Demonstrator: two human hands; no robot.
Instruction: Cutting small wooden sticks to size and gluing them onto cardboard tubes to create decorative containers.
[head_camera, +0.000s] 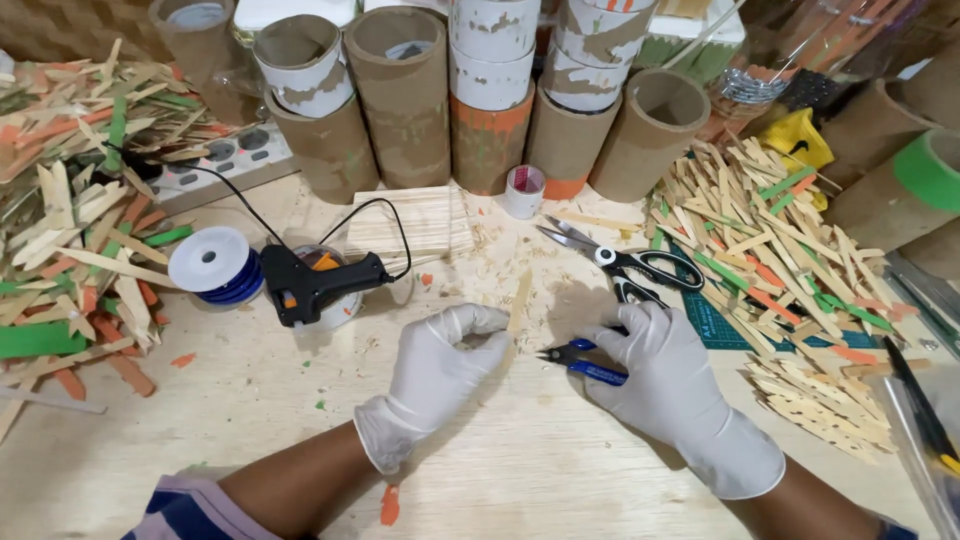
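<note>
We take the black glue gun (315, 283) as our landmark on the pale wooden desk (520, 470). To its right and a little nearer to us, our left hand (435, 375), in a white glove, has its fingers (478, 322) closed in a pinch on the lower end of a thin wooden stick (519, 301). The stick's long axis runs away from us, tilted slightly right, with its pointed tip farthest from us. Farther right of the glue gun, our right hand (665, 375), also gloved, is clenched around the blue handles of small cutting pliers (580, 358), whose dark nose points left toward the stick's lower end, close beside it but not touching it as far as we can tell. So the stick lies just left of the pliers, already in the left hand. Right of the glue gun and beyond the right hand lie black-handled scissors (625, 262); just left of the gun sits a spool of blue wire (214, 265), and behind it stands a row of cardboard tubes (400, 95). Heaps of cut sticks (790, 290) spread at the far right.
</note>
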